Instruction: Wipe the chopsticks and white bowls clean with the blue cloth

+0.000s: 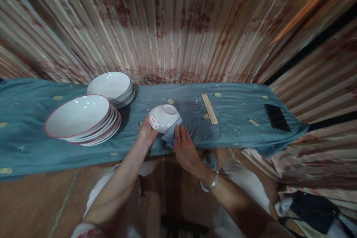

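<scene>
Forearms [117, 186] angle inward to white bowl [163, 116], base-up, tilted | left hand [148, 132] grips its left side; fingers mostly hidden, spread can't be told | right hand [185, 147]: fingers close together, pressing blue cloth [169, 135] to its right | tablecloth [184, 95] shows between bowl and chopsticks [209, 109] rightward; dish stacks [75, 117] left | pleated curtain [167, 26] behind it

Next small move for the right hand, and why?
Probably slide the blue cloth up toward the upturned base of the bowl: the right hand holds it against the bowl's near right side, the base is uncovered, and the left hand supports the left side.
</scene>
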A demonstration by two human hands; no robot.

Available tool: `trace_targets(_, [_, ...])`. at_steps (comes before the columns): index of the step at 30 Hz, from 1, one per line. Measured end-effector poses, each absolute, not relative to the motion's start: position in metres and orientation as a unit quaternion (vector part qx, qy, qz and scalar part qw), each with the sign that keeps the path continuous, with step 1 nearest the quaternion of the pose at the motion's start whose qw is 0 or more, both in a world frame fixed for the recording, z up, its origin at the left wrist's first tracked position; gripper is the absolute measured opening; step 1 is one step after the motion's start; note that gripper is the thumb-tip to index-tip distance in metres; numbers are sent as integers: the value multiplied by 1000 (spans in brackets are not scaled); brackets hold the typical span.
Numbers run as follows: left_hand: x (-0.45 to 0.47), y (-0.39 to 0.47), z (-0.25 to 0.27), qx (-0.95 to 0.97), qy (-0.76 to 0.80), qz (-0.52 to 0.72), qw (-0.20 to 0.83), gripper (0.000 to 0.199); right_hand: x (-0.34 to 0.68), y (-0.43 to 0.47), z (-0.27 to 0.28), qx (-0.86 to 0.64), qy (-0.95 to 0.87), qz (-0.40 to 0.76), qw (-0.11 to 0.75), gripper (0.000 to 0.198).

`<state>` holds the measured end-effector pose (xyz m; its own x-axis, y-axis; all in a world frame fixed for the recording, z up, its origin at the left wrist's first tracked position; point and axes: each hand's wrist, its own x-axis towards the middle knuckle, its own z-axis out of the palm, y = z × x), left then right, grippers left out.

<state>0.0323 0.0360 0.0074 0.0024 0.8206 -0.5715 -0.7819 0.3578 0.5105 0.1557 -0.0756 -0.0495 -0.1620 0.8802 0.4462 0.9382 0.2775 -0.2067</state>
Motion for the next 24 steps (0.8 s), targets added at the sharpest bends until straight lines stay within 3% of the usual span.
trace_targets(5, [34, 36, 7, 43, 410, 559, 720, 38, 152, -80, -43, -566, -779, -97, 253, 63])
trace_targets(16, [38, 25, 10, 74, 397, 583, 705, 35, 143, -73, -18, -539, -810, -38, 228, 56])
trace_targets(24, [45, 21, 8, 127, 415, 590, 681, 27, 142, -65, -2, -554, -799, -87, 216, 47])
